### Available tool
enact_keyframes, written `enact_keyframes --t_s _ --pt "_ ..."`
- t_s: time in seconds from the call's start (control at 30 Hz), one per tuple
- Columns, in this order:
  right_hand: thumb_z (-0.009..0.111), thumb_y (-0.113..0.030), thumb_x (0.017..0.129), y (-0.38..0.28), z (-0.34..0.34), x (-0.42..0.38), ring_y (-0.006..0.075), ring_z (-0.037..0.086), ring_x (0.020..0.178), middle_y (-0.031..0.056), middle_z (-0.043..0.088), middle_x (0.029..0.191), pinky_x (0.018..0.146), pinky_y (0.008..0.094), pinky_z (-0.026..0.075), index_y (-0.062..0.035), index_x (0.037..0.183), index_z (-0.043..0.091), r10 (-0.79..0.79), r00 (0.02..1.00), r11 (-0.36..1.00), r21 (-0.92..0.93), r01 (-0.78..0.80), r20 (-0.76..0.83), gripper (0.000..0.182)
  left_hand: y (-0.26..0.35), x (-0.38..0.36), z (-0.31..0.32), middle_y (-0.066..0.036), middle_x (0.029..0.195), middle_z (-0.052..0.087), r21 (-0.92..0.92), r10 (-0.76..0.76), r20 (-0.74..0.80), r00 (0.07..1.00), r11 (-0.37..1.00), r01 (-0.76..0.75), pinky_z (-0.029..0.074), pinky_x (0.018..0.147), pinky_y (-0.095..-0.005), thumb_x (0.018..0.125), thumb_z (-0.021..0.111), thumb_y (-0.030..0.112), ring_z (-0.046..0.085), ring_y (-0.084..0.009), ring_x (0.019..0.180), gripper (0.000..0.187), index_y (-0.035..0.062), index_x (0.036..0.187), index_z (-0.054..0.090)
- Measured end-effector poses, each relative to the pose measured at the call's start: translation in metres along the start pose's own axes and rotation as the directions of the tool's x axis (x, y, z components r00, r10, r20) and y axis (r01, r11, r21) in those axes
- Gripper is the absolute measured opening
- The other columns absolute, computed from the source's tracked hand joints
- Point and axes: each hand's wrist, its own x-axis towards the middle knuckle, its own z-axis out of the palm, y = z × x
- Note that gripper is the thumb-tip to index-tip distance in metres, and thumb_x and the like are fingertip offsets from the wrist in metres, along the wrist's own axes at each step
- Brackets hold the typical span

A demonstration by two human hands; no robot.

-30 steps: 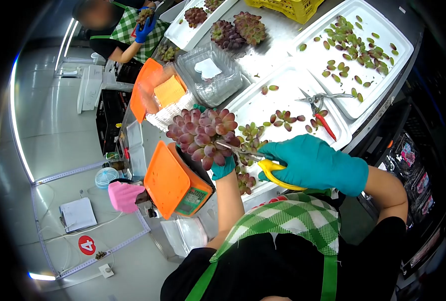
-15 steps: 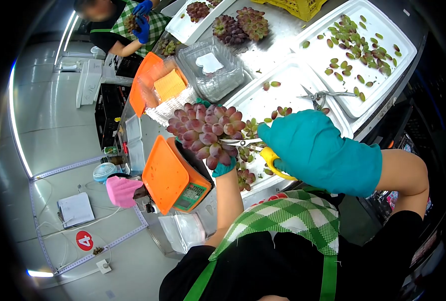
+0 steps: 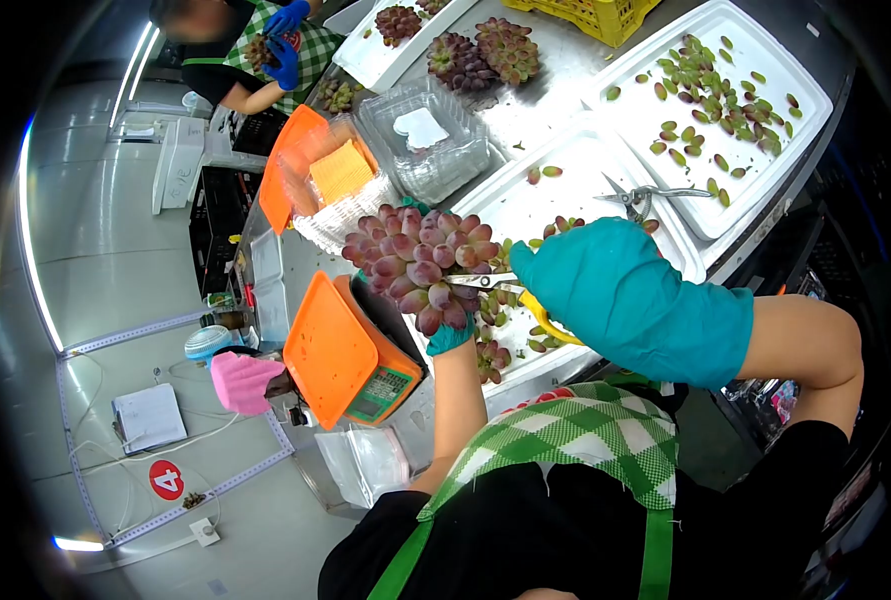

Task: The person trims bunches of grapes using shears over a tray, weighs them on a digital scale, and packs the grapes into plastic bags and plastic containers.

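My left hand [image 3: 450, 338], in a teal glove, supports a purple-red succulent [image 3: 420, 262] from below. Most of its fingers are hidden under the rosette. Gloved in the same colour, my right hand [image 3: 625, 300] is closed on yellow-handled scissors [image 3: 543, 318]. Their blades reach into the right side of the succulent's leaves, and the handles are partly covered by the glove. Beneath the hands lies a white tray [image 3: 505, 205] with loose leaves, small rosettes and a pair of pruning shears [image 3: 637, 196].
Many loose leaves lie in a second white tray [image 3: 655, 75] at upper right. Clear plastic boxes [image 3: 430, 150], a white basket [image 3: 340, 215] and an orange scale [image 3: 330, 345] stand on the left. More succulents [image 3: 505, 50] sit at the back. A co-worker with blue gloves [image 3: 283, 60] handles a plant.
The succulent has shifted slightly right. The scissors' blades have come closer together, and their handles are more closed within my right hand.
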Motion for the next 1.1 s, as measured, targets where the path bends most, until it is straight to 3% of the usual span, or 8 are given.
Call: enact_keyframes --t_s 0.13,0.23,0.3,0.43,0.5,0.73,0.93,1.1 --pt "0.052 -0.009 0.071 -0.002 -0.007 0.0 0.0206 0.054 0.055 0.0061 0.053 0.063 0.047 0.0334 0.041 0.0041 0.106 0.049 -0.083 0.996 0.975 -0.204 0.088 0.033 0.037 -0.005 0.002 -0.018 -0.008 0.119 0.041 -0.201 -0.082 0.173 0.982 0.973 0.116 0.029 0.097 -0.0346 0.09 0.031 0.027 0.039 -0.0213 0.11 0.039 0.0057 0.123 0.031" --pt "0.051 -0.008 0.072 -0.008 -0.003 -0.002 0.0187 0.052 0.053 0.0044 0.051 0.061 0.043 0.0316 0.039 0.0061 0.109 0.048 -0.089 0.995 0.93 -0.354 0.099 0.045 0.04 -0.001 0.004 -0.013 -0.008 0.119 0.041 -0.472 0.013 0.454 0.891 0.852 0.227 0.029 0.096 -0.0339 0.09 0.032 0.026 0.04 -0.0207 0.109 0.039 0.0053 0.123 0.031" --pt "0.051 -0.007 0.071 -0.011 -0.002 0.0 0.0181 0.052 0.053 0.0041 0.05 0.06 0.041 0.0309 0.038 0.0057 0.109 0.048 -0.045 0.995 0.939 -0.336 0.071 0.086 0.04 0.0 0.003 -0.01 -0.008 0.119 0.041 -0.512 0.031 0.492 0.87 0.819 0.261 0.029 0.096 -0.0339 0.09 0.032 0.026 0.04 -0.0207 0.109 0.04 0.0051 0.123 0.03" --pt "0.051 -0.006 0.071 -0.014 -0.008 0.003 0.0179 0.051 0.054 0.0043 0.05 0.061 0.044 0.0314 0.039 0.0049 0.11 0.048 -0.006 0.986 0.903 -0.422 0.076 0.164 0.04 0.0 -0.003 -0.008 -0.008 0.119 0.04 -0.255 -0.124 0.18 0.976 0.952 0.168 0.029 0.097 -0.0343 0.089 0.034 0.026 0.039 -0.021 0.111 0.041 0.005 0.125 0.029" --pt "0.051 -0.007 0.071 -0.006 -0.006 -0.005 0.0187 0.052 0.055 0.0048 0.051 0.062 0.047 0.0322 0.04 0.0041 0.108 0.049 -0.109 0.993 0.894 -0.431 0.12 0.051 0.039 0.001 -0.006 -0.006 -0.008 0.12 0.039 -0.131 -0.121 0.09 0.989 0.982 0.132 0.029 0.097 -0.0346 0.089 0.035 0.025 0.039 -0.0212 0.112 0.042 0.0051 0.126 0.028" --pt "0.051 -0.011 0.072 0.003 -0.005 0.002 0.0204 0.054 0.059 0.0061 0.051 0.064 0.051 0.0329 0.042 0.0008 0.102 0.052 -0.035 0.997 0.987 -0.157 0.045 0.067 0.032 0.007 -0.005 0.002 -0.009 0.125 0.037 0.111 0.021 0.126 0.992 0.993 -0.035 0.031 0.097 -0.0354 0.087 0.04 0.021 0.037 -0.0218 0.115 0.047 0.0056 0.129 0.024" --pt "0.052 -0.011 0.074 0.005 -0.002 0.004 0.0201 0.053 0.052 0.0065 0.05 0.059 0.042 0.0323 0.041 0.0024 0.105 0.051 -0.099 0.995 0.983 -0.154 0.097 -0.006 0.034 0.007 -0.004 0.002 -0.009 0.127 0.036 0.238 0.137 0.146 0.98 0.956 -0.169 0.034 0.096 -0.0353 0.086 0.045 0.018 0.038 -0.0218 0.115 0.051 0.0057 0.13 0.023" --pt "0.052 -0.01 0.074 -0.001 0.004 0.006 0.0208 0.051 0.049 0.007 0.048 0.057 0.039 0.0339 0.039 0.0036 0.106 0.05 -0.052 0.997 0.934 -0.357 0.026 -0.064 0.034 -0.001 -0.006 0.0 -0.009 0.125 0.037 0.28 0.108 0.088 0.99 0.951 -0.128 0.037 0.094 -0.0354 0.085 0.047 0.017 0.04 -0.0213 0.113 0.052 0.0063 0.13 0.024"
